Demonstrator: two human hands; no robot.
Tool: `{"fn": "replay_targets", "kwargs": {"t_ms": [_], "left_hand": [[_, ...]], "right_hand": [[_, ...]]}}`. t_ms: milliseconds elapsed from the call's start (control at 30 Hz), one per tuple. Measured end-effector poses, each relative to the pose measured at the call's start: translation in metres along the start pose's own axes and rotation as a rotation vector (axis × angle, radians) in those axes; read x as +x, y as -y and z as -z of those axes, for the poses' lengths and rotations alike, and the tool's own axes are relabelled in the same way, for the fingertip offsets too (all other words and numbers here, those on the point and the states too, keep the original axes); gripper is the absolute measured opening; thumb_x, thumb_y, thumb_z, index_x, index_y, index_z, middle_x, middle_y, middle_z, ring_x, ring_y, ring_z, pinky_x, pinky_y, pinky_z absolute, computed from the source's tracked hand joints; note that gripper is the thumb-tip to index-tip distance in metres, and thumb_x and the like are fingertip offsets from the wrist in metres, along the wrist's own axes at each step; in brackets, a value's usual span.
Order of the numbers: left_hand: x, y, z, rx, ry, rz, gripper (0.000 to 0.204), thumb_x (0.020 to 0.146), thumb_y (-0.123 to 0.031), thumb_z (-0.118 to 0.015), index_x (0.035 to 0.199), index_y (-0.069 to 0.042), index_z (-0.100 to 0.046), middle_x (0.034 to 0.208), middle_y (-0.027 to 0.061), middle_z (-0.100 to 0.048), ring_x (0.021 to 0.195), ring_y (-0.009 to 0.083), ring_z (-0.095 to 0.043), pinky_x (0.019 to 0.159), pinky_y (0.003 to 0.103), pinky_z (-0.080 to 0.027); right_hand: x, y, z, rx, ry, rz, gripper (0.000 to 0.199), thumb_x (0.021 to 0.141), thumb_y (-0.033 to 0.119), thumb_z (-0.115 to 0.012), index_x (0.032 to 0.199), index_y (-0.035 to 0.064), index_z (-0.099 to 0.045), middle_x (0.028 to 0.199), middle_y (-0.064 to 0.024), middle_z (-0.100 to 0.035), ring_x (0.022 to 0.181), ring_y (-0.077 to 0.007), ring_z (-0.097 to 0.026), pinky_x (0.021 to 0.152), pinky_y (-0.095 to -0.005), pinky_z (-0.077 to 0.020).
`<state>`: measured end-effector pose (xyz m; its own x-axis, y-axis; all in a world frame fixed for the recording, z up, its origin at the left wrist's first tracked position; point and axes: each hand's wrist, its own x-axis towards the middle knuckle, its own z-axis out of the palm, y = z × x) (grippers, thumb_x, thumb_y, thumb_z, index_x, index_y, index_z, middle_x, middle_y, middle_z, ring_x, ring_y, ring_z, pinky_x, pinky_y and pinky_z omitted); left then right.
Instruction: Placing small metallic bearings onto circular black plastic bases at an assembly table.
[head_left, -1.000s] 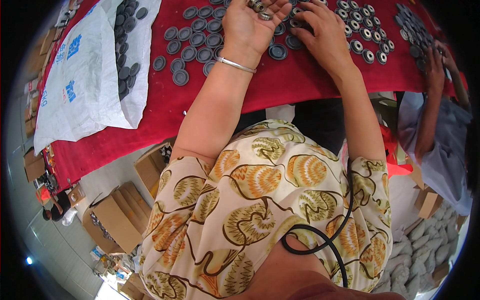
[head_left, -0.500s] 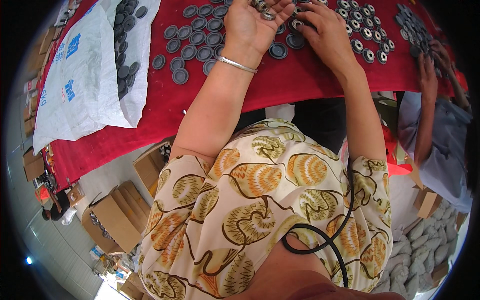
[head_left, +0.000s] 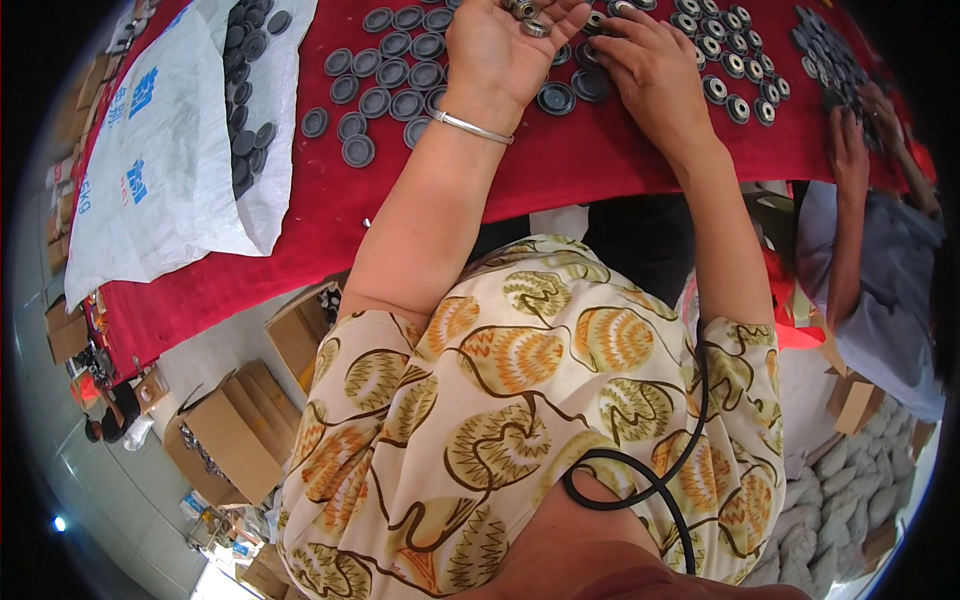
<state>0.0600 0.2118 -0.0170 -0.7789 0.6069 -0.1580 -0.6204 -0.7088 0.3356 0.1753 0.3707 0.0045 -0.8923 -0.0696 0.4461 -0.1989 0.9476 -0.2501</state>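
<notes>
My left hand [head_left: 500, 50] is palm up at the table's far side, with fingers curled around several small metal bearings [head_left: 535, 28]. Beside it, my right hand [head_left: 650, 70] reaches down over grey round caps, its thumb and index finger closed about a bearing [head_left: 597, 20] at one cap. Another ringed cap [head_left: 620, 8] lies by its fingers. Loose grey caps [head_left: 393, 73] without metal rings spread left of my left forearm. To the right of my right hand stand rows of caps fitted with bearings [head_left: 733, 66]. Two bare caps [head_left: 556, 98] lie between my wrists.
A red cloth [head_left: 330, 210] covers the table. An open white woven sack [head_left: 160, 170] of grey caps lies at left. At far right, another person's hands [head_left: 850, 145] work at a pile of caps [head_left: 830, 55]. Cardboard boxes [head_left: 235, 440] stand on the floor.
My right hand has shifted slightly up and away from the nearer cap, where a bearing showed between its fingertips. My left hand stays nearly still with its bearings.
</notes>
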Motion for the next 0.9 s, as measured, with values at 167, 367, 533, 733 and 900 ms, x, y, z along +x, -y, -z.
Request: {"fn": "replay_targets", "kwargs": {"t_ms": [167, 367, 533, 733, 900], "left_hand": [[0.004, -0.002, 0.006, 0.014, 0.012, -0.008, 0.05, 0.111, -0.041, -0.039, 0.105, 0.003, -0.061, 0.105, 0.021, -0.07, 0.099, 0.0347, -0.069, 0.095, 0.049, -0.057], [0.013, -0.007, 0.015, 0.02, 0.004, -0.011, 0.051, 0.111, -0.042, -0.039, 0.102, 0.003, -0.062, 0.103, 0.0214, -0.07, 0.099, 0.0346, -0.069, 0.094, 0.048, -0.058], [0.015, -0.007, 0.016, 0.014, 0.014, -0.008, 0.053, 0.111, -0.043, -0.038, 0.101, 0.004, -0.062, 0.103, 0.0215, -0.07, 0.098, 0.0342, -0.069, 0.094, 0.048, -0.057], [0.017, -0.005, 0.017, 0.027, 0.001, -0.002, 0.055, 0.111, -0.046, -0.037, 0.104, 0.003, -0.061, 0.103, 0.0215, -0.07, 0.098, 0.0343, -0.068, 0.094, 0.049, -0.057], [0.014, -0.003, 0.018, 0.04, -0.009, 0.008, 0.057, 0.111, -0.049, -0.035, 0.109, 0.003, -0.059, 0.105, 0.0216, -0.069, 0.101, 0.0356, -0.068, 0.096, 0.051, -0.057]], "right_hand": [[0.001, 0.003, -0.005, -0.086, 0.018, 0.001, 0.018, 0.087, 0.01, -0.067, 0.102, 0.011, -0.077, 0.126, -0.0112, -0.068, 0.134, -0.0352, -0.054, 0.112, -0.0546, -0.0377], [-0.001, -0.002, -0.003, -0.031, -0.112, -0.034, 0.02, 0.087, 0.011, -0.069, 0.105, 0.0112, -0.076, 0.124, -0.0129, -0.069, 0.129, -0.0355, -0.057, 0.109, -0.0506, -0.0428], [-0.01, -0.019, -0.003, 0.02, -0.239, -0.02, 0.028, 0.087, 0.008, -0.073, 0.115, 0.0097, -0.073, 0.121, -0.0091, -0.071, 0.122, -0.0308, -0.063, 0.102, -0.0433, -0.0464], [-0.019, -0.001, -0.024, -0.123, -0.038, 0.064, 0.045, 0.087, 0.0, -0.067, 0.129, 0.0142, -0.067, 0.136, -0.0037, -0.065, 0.136, -0.0242, -0.053, 0.115, -0.0467, -0.037], [-0.023, 0.007, -0.022, -0.261, 0.04, 0.068, 0.048, 0.084, -0.003, -0.065, 0.129, 0.0145, -0.068, 0.139, -0.0015, -0.063, 0.139, -0.0215, -0.051, 0.118, -0.0478, -0.033]]}}
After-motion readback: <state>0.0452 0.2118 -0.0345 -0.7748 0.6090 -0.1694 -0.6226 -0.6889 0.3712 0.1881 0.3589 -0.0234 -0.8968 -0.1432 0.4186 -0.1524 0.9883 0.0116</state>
